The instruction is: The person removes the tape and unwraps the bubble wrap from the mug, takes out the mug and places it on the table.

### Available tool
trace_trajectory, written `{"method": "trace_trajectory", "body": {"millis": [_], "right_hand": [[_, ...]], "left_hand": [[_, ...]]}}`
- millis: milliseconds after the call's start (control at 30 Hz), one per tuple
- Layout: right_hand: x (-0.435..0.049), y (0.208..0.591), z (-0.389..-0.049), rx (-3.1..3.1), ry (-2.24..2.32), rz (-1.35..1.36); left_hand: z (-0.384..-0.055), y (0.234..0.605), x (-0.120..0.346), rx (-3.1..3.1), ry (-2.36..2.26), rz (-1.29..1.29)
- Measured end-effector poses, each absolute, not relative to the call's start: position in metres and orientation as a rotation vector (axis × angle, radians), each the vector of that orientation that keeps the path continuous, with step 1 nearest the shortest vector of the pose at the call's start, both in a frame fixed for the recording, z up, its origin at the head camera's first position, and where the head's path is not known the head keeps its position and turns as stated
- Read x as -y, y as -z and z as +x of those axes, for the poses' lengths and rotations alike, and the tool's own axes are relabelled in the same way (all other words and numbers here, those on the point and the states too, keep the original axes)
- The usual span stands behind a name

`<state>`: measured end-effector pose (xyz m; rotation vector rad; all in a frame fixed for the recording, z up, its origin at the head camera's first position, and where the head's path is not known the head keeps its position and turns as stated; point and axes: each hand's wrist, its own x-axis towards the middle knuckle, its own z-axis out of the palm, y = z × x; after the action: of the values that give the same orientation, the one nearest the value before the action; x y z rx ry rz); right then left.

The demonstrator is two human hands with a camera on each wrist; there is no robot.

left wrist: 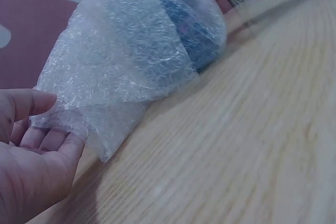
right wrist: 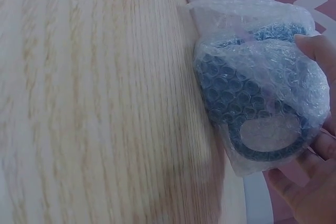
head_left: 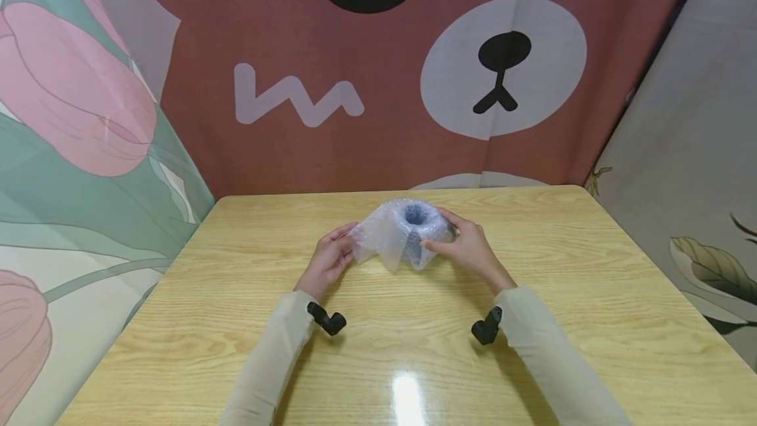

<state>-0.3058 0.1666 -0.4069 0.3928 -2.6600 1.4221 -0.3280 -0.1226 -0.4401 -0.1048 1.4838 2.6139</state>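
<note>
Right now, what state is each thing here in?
Bubble wrap: around the mug, one end loose and drawn out leftward.
Dark mug: wrapped, handle showing through, opening facing up; exact tilt unclear.
Left grip: pinching the wrap's loose end.
Right grip: holding the wrapped mug.
Table: shiny, with a bright reflection.
Bear-print cloth: hanging, lightly creased.

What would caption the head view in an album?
Left grip on loose bubble wrap, right grip holding a wrapped cup, at a table.

I count two hands (head_left: 328, 258) (head_left: 471, 247); two sleeves (head_left: 269, 360) (head_left: 556, 354); two black wrist devices (head_left: 336, 323) (head_left: 487, 329); one mug (right wrist: 226, 90); one bubble wrap (left wrist: 113, 51); one worktop (head_left: 390, 340).
</note>
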Motion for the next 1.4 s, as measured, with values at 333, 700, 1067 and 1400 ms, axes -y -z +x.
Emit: {"method": "trace_trajectory", "body": {"millis": [333,700,1067,1400], "right_hand": [[-0.166,0.406,-0.307,2.652,-1.411,0.405],[-0.164,0.406,-0.305,2.670,-1.389,0.398],[-0.165,0.407,-0.305,2.663,-1.405,0.378],[-0.165,0.406,-0.304,2.669,-1.394,0.378]], "left_hand": [[-0.332,0.441,0.128,-1.235,-2.663,-0.128],[-0.334,0.444,0.131,-1.178,-2.672,-0.121],[-0.332,0.441,0.127,-1.205,-2.780,-0.125],[-0.325,0.432,0.123,-2.010,-2.704,-0.087]]}}
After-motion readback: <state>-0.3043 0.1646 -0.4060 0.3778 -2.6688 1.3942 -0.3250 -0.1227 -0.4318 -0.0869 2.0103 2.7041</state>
